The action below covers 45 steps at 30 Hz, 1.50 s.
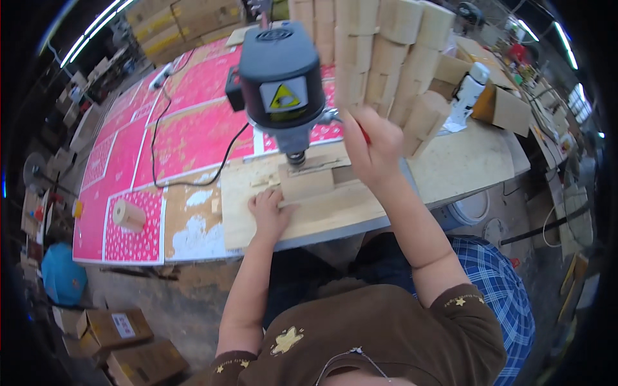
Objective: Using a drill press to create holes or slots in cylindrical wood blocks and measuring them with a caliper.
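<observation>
Head view: right hand [380, 145] closed round the red-and-metal lever handle [335, 118] of the drill press [283, 77]. Left hand [269, 212] at the left end of the wooden block [306, 185], fingers bent; can't tell if it grips. Block lies on a pale board [241, 222] on the counter [116, 168], right under the chuck [296, 157]. Markings: warning label [283, 95] with yellow triangle on the drill head; white bottle [468, 96] carries dark print; floor carton [116, 329] has a white label, text too small. Brown shirt [380, 328]: pale stars, small sleeve lettering. Stacked wood pieces [389, 55] behind.
</observation>
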Tool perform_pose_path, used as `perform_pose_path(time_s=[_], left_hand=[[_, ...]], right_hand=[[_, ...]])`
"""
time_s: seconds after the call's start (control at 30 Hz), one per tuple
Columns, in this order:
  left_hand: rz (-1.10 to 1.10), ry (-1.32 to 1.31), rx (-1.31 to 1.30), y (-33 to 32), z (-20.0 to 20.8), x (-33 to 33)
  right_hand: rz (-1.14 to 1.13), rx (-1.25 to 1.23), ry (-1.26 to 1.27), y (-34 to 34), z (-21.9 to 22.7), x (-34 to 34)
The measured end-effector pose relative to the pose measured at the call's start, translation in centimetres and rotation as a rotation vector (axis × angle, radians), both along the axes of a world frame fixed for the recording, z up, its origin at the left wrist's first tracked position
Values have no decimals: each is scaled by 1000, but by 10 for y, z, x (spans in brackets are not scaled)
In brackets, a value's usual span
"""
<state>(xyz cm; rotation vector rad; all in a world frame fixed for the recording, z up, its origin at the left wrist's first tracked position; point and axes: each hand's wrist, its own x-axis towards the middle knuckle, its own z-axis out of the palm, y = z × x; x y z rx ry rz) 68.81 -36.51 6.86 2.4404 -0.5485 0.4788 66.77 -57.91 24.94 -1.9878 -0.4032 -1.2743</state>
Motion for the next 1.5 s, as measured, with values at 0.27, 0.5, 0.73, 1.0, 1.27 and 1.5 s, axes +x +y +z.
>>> perform_pose_path(time_s=[0.27, 0.5, 0.73, 1.0, 1.27, 1.5], left_hand=[[-60, 339, -320, -3, 2, 9], [-88, 254, -422, -3, 11, 7], [-190, 227, -382, 75, 40, -27], [209, 670, -960, 114, 78, -58], [337, 823, -944, 70, 70, -50], [304, 908, -812, 75, 72, -45]], right_hand=[[-36, 122, 275, -8, 52, 86], [4, -489, 975, -52, -69, 6], [92, -436, 764, -68, -112, -25], [276, -351, 855, -68, -107, -31], [328, -309, 929, -63, -98, -30], [321, -324, 948, -65, -93, -29]])
